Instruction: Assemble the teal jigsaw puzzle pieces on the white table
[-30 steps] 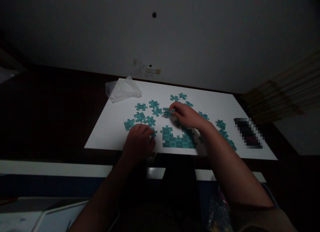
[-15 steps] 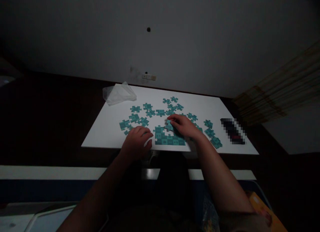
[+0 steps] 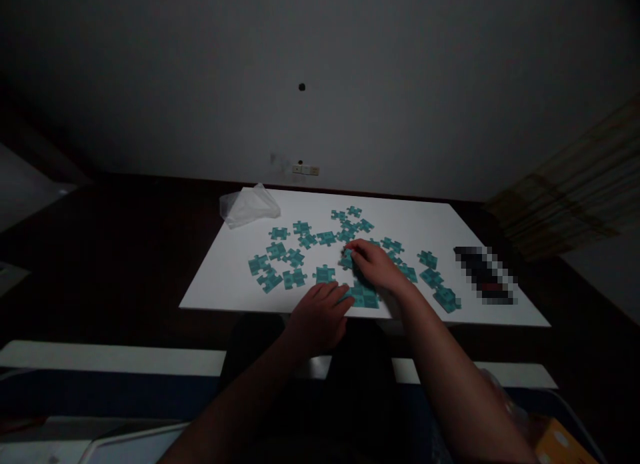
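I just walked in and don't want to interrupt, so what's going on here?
A person is handling teal cardboard-like jigsaw pieces at a white rectangular table. The right hand holds one patterned teal jigsaw piece beside a partly hidden, joined teal jigsaw section at the near edge. The left hand lies over that section's left part. Loose teal jigsaw pieces spread around it, and a crumpled, see-through plastic bag sits at the far left corner.

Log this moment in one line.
right hand: holds flat teal jigsaw piece | left hand: over joined teal jigsaw section | white rectangular tabletop: beneath
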Demonstrator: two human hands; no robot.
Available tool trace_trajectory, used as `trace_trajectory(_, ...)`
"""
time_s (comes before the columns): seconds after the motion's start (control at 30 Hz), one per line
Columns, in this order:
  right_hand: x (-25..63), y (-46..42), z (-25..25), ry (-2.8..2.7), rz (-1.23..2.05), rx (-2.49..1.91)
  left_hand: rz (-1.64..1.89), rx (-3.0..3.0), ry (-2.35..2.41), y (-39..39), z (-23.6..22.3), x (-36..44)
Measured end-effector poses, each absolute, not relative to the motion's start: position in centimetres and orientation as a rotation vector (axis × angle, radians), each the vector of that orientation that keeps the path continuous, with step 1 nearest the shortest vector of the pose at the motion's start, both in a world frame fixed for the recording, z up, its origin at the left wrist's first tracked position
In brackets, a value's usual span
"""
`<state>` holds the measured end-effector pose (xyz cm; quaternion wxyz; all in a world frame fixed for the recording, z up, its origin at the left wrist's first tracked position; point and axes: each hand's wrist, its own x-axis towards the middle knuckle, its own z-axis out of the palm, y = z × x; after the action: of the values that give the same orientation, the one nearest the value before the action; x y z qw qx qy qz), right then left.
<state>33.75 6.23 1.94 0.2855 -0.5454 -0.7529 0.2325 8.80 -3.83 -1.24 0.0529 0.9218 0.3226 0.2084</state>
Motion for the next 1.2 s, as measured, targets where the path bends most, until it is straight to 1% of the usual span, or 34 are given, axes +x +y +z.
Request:
trace_trajectory(0.2, 31.6, 7.1, 2.3, -2.051, 0.558, -1.426, 0.632, 2.787, 0.951, -4.0, -0.9, 8.9)
trace_trajectory(0.33, 31.2, 7.6, 2.9, -2.15, 0.539, -1.441, 0.703, 2.729, 0.915, -3.2, 0.0, 7.1)
trace_trajectory(0.5, 31.3, 7.9, 2.9, -2.335, 0.465, -1.462, 0.751, 2.723, 1.103, -1.4, 1.2, 3.9)
trace_trajectory(0.63, 31.6, 8.6, 3.3, -2.376, 0.402, -1.467, 0.714, 2.735, 1.184, -1.1, 1.3, 3.6)
trace_trajectory(0.83, 31.4, 12.6, 4.1, -2.441, 0.303, -1.476, 0.666, 2.706, 1.225, -1.1, 1.3, 4.2)
trace_trajectory(1.0, 30.2, 15.3, 3.0, -2.533, 0.234, -1.409, 0.662, 2.704, 1.199, -0.8, 1.2, 4.1)
trace_trajectory(1.2, 30.5, 15.2, 2.4, -2.48, 0.315, -1.457, 0.683, 2.67, 1.217, -1.0, 1.3, 4.2)
